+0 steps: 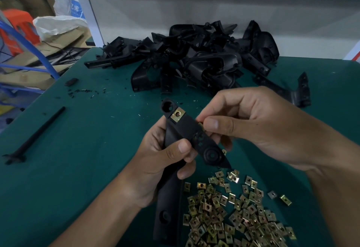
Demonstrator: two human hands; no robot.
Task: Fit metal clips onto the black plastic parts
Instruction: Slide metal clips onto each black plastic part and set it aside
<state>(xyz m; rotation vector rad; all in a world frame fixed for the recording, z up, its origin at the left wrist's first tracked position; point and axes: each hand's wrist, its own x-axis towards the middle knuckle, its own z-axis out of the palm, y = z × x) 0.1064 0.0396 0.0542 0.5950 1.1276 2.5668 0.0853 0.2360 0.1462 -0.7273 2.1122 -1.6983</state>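
Green table (81,168) fills most of the view, white shelf frame (91,14) along its far edge. Big heap of black plastic parts (194,59) at the far side, centre to right, with one stray black bracket (300,90) just right of the heap. Off the table to the far left: white sack (58,24), orange stool (19,26), blue metal rack (29,51). Long black rod (37,131) lies on the left of the table, well apart from everything else. My left hand (161,161) grips the black plastic part (187,131) I'm working on, fingers and thumb curled round its middle, above the table near the centre; its long lower end runs down toward me past my wrist. My right hand (251,122) is at the part's right edge, thumb and forefinger pinching a metal clip (200,124), mostly hidden by my fingers, touching the part. One fitted clip (177,113) already sits on the far end of the part, just beside the round socket. Pile of loose metal clips (233,211) near right on the table, below my right hand, a few strays scattered at its right edge. Small black offcut (71,81) and black shavings (85,91) lie far left on the table.
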